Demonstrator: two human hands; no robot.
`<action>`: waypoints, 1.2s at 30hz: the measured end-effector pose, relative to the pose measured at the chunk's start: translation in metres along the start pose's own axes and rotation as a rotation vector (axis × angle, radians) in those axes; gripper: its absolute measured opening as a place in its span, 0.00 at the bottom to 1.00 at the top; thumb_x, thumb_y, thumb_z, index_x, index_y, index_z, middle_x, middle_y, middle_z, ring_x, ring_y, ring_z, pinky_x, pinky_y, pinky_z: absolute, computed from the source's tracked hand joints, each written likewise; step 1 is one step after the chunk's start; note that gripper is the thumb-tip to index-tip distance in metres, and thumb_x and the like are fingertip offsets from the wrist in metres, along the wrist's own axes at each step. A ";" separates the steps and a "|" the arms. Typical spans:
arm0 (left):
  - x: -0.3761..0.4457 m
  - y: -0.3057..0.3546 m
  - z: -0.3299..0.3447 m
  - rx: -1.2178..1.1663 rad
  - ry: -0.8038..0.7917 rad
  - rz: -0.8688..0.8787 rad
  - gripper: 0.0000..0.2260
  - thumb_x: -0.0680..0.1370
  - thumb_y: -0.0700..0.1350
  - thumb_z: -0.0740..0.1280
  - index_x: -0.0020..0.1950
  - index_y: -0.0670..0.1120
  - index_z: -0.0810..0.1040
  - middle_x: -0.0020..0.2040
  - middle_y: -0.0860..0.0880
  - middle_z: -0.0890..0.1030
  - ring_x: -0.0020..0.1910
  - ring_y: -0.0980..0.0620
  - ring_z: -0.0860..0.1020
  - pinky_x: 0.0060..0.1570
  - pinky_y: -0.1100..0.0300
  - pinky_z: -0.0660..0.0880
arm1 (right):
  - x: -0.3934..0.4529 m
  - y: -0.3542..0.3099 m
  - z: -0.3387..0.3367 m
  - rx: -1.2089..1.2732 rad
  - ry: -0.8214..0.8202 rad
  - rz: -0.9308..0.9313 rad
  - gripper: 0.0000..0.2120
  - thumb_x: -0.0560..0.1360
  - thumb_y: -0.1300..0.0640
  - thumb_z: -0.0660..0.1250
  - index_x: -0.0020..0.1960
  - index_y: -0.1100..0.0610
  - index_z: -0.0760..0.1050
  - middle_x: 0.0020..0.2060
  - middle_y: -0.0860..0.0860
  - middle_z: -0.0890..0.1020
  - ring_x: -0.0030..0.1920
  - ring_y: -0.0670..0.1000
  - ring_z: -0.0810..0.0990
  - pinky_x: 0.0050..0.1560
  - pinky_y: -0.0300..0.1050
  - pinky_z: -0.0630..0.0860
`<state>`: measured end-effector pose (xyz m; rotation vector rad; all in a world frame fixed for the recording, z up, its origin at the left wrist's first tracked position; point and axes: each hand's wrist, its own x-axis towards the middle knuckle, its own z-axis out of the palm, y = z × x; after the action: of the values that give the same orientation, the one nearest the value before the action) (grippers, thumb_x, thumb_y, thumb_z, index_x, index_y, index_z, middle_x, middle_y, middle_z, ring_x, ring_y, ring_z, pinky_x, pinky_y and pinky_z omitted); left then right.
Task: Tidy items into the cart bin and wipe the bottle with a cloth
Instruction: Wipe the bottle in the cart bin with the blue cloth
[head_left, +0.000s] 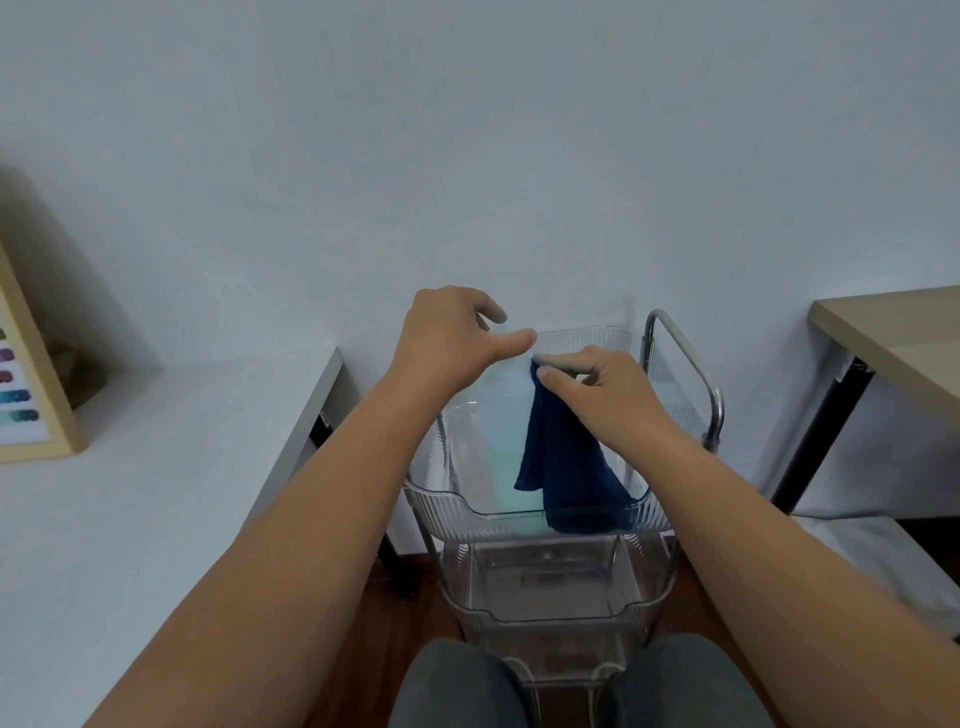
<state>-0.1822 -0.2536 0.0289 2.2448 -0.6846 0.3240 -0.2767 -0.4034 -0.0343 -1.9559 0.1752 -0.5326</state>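
A pale translucent bottle (503, 431) with greenish liquid stands upright in the top bin of a clear plastic cart (441, 506). My left hand (452, 338) grips the bottle's top, thumb and fingers curled around it. My right hand (597, 395) pinches a dark blue cloth (563, 467) against the bottle's right side, near its top. The cloth hangs down into the bin, its lower end lying on the bin floor. The bottle's cap is hidden under my left hand.
A white table (171, 467) with a wooden-framed picture (31, 395) stands to the left of the cart. A wooden desk (893, 338) on a black leg is at the right. The cart has a metal handle (691, 358) and lower clear tiers (550, 587). My knees are below.
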 end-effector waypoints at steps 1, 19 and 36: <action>-0.001 0.000 0.001 -0.005 0.012 -0.001 0.17 0.62 0.62 0.77 0.44 0.54 0.83 0.36 0.57 0.79 0.35 0.62 0.78 0.36 0.66 0.74 | 0.001 -0.001 0.000 0.018 0.004 0.009 0.08 0.75 0.50 0.69 0.52 0.41 0.83 0.46 0.45 0.81 0.45 0.43 0.77 0.47 0.36 0.72; -0.005 -0.006 0.011 -0.158 0.083 0.002 0.13 0.62 0.59 0.79 0.38 0.57 0.81 0.34 0.55 0.80 0.30 0.65 0.75 0.31 0.72 0.73 | 0.021 0.007 -0.007 0.425 -0.181 0.202 0.09 0.71 0.56 0.74 0.51 0.49 0.84 0.45 0.42 0.86 0.45 0.36 0.83 0.36 0.24 0.73; -0.005 0.002 0.013 0.002 0.145 -0.088 0.15 0.63 0.65 0.71 0.39 0.55 0.80 0.31 0.58 0.76 0.31 0.61 0.77 0.30 0.64 0.69 | 0.000 -0.009 0.031 0.379 0.121 0.258 0.16 0.60 0.46 0.81 0.44 0.46 0.80 0.45 0.49 0.83 0.46 0.52 0.83 0.47 0.56 0.82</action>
<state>-0.1876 -0.2625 0.0186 2.2210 -0.5083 0.4389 -0.2644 -0.3737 -0.0370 -1.5074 0.3697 -0.4743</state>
